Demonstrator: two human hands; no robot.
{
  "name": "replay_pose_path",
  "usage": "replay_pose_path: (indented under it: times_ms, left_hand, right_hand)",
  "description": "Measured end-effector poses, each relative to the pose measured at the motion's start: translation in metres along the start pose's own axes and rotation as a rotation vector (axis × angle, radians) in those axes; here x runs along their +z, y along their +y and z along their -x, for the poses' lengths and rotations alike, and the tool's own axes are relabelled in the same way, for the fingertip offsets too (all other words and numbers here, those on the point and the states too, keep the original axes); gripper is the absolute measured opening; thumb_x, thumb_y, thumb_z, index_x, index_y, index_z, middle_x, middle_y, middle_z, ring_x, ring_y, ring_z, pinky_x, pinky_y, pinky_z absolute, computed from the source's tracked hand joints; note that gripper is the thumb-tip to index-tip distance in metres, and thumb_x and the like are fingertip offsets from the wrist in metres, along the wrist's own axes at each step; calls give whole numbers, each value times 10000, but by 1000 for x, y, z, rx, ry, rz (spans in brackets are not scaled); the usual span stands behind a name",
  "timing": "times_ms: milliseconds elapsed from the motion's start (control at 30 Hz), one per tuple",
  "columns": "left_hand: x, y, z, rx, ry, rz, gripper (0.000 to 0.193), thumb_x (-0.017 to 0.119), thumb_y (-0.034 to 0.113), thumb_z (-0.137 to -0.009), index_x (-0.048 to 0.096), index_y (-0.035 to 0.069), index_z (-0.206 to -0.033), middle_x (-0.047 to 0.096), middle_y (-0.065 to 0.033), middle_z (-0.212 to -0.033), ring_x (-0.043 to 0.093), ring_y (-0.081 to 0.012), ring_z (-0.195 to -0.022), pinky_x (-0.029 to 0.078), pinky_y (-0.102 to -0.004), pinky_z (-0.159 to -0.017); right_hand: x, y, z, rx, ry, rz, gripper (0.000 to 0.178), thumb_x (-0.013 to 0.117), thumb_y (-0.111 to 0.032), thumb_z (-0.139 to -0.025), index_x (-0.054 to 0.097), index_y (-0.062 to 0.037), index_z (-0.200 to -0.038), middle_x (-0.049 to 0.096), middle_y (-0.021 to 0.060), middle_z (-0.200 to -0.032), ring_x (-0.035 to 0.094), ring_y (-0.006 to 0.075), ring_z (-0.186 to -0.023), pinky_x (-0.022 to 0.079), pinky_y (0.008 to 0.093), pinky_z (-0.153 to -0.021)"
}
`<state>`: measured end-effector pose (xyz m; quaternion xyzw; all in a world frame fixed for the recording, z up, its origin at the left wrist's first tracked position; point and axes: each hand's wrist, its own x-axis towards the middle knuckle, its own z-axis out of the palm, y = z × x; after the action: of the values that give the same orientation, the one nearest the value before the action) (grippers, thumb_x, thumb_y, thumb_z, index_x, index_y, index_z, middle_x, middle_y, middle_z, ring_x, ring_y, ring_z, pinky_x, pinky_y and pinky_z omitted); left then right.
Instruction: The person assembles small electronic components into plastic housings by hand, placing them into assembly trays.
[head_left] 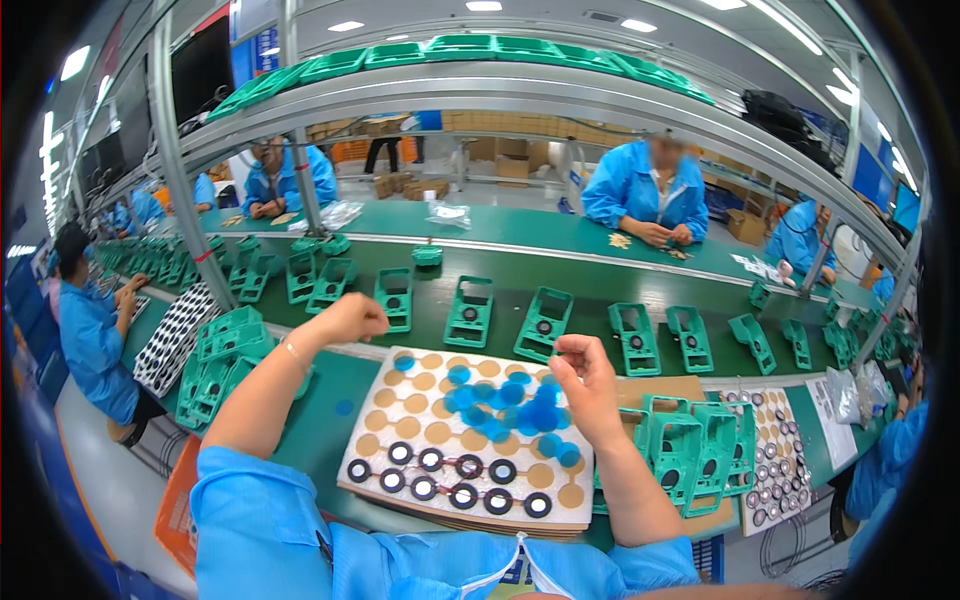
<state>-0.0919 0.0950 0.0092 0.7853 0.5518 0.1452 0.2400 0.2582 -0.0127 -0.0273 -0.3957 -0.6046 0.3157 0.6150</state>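
Observation:
My left hand point(352, 319) reaches forward past the foam tray, its fingers curled together by a green plastic housing point(393, 302); whatever is in them, if anything, is hidden. Raised over the tray's far right corner, my right hand point(590, 385) has its thumb and fingers apart and nothing visible between them. Just beyond it another green housing point(545, 320) with a round black speaker lies on the belt. The white foam tray point(350, 445) between my forearms has rows of round recesses. Loose blue film discs point(540, 412) are scattered across it, and black ring-shaped speakers point(463, 495) fill the near rows.
Stacked green housings point(690, 455) stand at my right and more housings point(215, 365) at my left. Another speaker tray point(775, 460) lies farther right. Housings line the green belt point(450, 268). A metal shelf frame point(480, 90) spans above. Co-workers in blue sit across.

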Motion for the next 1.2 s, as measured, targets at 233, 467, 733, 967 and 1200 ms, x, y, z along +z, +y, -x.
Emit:
replay_pose_path:
  times_ms: [233,467,733,967,1200]
  left_hand:
    - [82,-65,111,42,-59,-551,474,626,221,-780,502,28,-1194,504,-144,-1177,463,-341,-1064,390,-367,-927]
    - [108,-91,115,209,180,-724,235,528,99,-762,582,28,-981,557,-93,-966,509,-257,-899,454,-322,-787]
    - [107,-96,106,331,289,-828,65,511,80,-733,547,37,-767,524,-108,-845,499,-253,-853,464,-310,-726]
    - [94,-109,102,240,211,-580,177,591,101,-734,595,23,-893,542,-104,-898,508,-270,-875,439,-366,-804]
    - [83,-105,83,211,46,-606,193,629,128,-737,594,20,-893,548,-113,-917,516,-292,-907,432,-370,-813]
  right_hand:
    - [3,-11,6,-20,-119,142,223,609,-107,-797,547,-17,-991,548,34,-915,520,108,-782,436,252,-722]
    - [12,-18,16,34,-110,114,199,606,-123,-804,561,-30,-974,537,35,-897,528,112,-786,438,255,-714]
    - [20,-34,14,-31,-241,305,196,619,-140,-802,562,-40,-961,537,67,-914,541,157,-815,446,280,-711]
    - [40,-36,28,-51,-668,458,208,631,-175,-802,559,-49,-952,550,94,-903,538,213,-838,445,335,-756]
    - [59,-37,23,-223,-766,576,199,602,-183,-809,555,-42,-942,550,116,-900,529,258,-875,435,355,-785]
